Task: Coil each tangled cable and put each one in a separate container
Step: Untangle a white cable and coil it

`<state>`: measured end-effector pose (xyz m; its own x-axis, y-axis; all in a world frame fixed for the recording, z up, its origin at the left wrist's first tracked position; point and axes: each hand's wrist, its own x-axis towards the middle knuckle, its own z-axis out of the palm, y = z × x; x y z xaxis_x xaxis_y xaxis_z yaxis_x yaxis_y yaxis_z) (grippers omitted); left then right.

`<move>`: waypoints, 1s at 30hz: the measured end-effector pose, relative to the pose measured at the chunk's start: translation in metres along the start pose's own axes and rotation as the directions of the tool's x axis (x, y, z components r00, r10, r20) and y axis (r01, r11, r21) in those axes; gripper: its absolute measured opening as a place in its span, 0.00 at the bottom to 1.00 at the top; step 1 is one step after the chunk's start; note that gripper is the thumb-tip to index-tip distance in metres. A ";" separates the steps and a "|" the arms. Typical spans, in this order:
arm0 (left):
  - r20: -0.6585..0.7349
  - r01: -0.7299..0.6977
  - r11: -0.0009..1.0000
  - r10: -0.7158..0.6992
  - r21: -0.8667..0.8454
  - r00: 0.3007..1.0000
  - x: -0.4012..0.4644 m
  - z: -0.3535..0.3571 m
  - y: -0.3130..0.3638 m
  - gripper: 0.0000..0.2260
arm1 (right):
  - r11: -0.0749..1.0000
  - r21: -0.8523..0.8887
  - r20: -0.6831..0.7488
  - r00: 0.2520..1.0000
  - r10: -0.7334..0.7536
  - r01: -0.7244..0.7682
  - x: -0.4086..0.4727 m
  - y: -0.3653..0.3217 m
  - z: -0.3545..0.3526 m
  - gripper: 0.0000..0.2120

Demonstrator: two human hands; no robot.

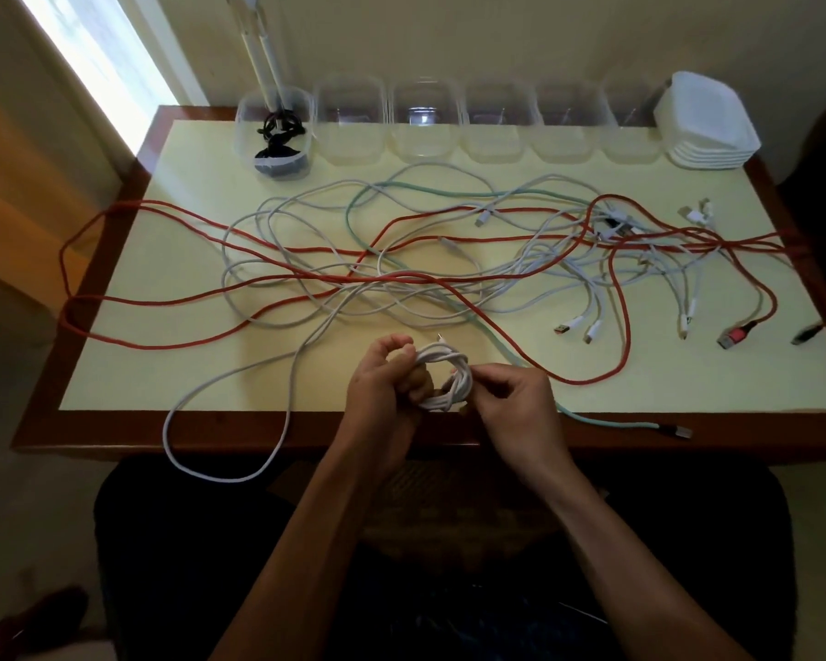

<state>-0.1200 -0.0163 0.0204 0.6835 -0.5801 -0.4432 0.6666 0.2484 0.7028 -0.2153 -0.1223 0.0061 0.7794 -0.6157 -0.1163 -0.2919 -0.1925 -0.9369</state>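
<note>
Two hands grip white coil (442,376) — fingers partly hidden | containers (497,121) blurred

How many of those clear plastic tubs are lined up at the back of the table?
6, in a row along the back edge: the leftmost container holds a black cable; the other five look empty.
</note>
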 end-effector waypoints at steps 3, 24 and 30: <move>0.005 -0.113 0.930 0.119 0.351 0.993 -0.002 -0.005 -0.001 0.05 | 0.889 0.379 0.133 0.965 0.224 -0.259 -0.006 -0.006 0.000 0.09; 0.100 -0.256 0.772 0.244 0.582 0.964 0.005 -0.008 0.003 0.03 | 0.969 0.162 0.098 0.981 0.170 -0.184 0.002 -0.015 0.003 0.06; 0.152 -0.347 0.636 0.341 0.689 0.927 0.026 -0.017 0.023 0.06 | 0.973 0.194 -0.002 0.992 0.124 -0.121 0.029 -0.022 0.000 0.05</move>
<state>-0.0815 -0.0121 0.0156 0.8161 -0.5714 -0.0863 -0.0185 -0.1752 0.9844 -0.1866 -0.1359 0.0230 0.7359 -0.6365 -0.2309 -0.2709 0.0357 -0.9619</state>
